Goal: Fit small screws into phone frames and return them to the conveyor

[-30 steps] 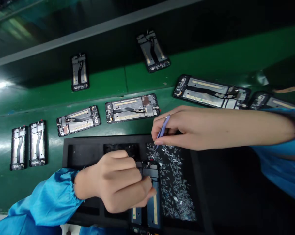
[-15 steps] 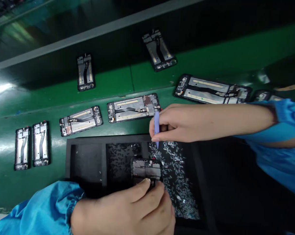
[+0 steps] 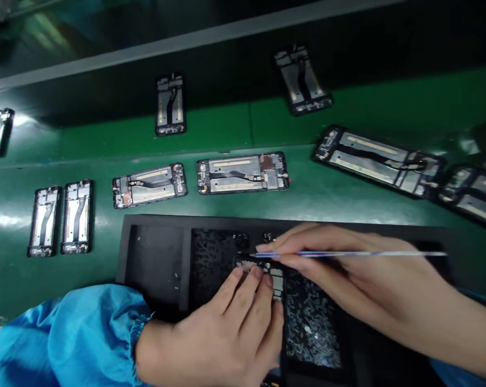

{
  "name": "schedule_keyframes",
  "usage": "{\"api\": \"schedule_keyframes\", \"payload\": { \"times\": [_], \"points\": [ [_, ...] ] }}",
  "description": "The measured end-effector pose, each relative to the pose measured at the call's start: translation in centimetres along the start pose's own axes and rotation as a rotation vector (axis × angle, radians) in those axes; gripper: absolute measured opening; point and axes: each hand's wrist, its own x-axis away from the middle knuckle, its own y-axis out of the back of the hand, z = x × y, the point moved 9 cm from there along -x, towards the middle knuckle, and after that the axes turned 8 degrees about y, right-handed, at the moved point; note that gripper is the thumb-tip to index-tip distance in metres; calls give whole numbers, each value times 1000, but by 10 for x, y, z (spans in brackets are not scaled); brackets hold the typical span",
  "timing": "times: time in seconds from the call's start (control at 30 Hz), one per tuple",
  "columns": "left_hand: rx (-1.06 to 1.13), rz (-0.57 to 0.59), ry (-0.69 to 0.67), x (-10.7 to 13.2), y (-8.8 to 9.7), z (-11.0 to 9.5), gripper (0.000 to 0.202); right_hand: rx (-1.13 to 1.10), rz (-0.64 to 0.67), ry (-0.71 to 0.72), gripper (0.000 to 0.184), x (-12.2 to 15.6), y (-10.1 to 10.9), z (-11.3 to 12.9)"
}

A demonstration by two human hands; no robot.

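Over the black foam tray (image 3: 124, 252), the right hand (image 3: 359, 279) now holds slim blue tweezers (image 3: 348, 253) level rather than upright, fingers closed on them, tip at the black phone frame (image 3: 247, 265) lying in the tray. Left-hand fingers (image 3: 255, 290) press down on that frame; silvery metal bits (image 3: 311, 322) fill the adjacent compartment.

no readable text, labels or numbers, phone frames (image 3: 242, 173) show none
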Motion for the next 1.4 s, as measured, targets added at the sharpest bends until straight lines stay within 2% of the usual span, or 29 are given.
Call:
{"api": "schedule_keyframes", "payload": {
  "times": [0.1,0.17,0.4,0.6,1.1,1.4],
  "points": [
    [-2,-16,-14,0,-3,-1,53,-11,41,12,19,2,-22,-3],
    [10,-25,-9,1,-5,-1,52,44,65,40,18,0,-29,-4],
    [31,-67,18,5,-2,0,44,238,92,199,16,0,-29,11],
    [21,-95,25,5,-1,2,40,235,117,128,13,10,-31,2],
    [45,-94,33,5,-4,1,44,206,54,144,10,8,-27,3],
    [73,-90,36,6,-2,2,44,356,121,152,16,12,-32,10]
  ]
}}
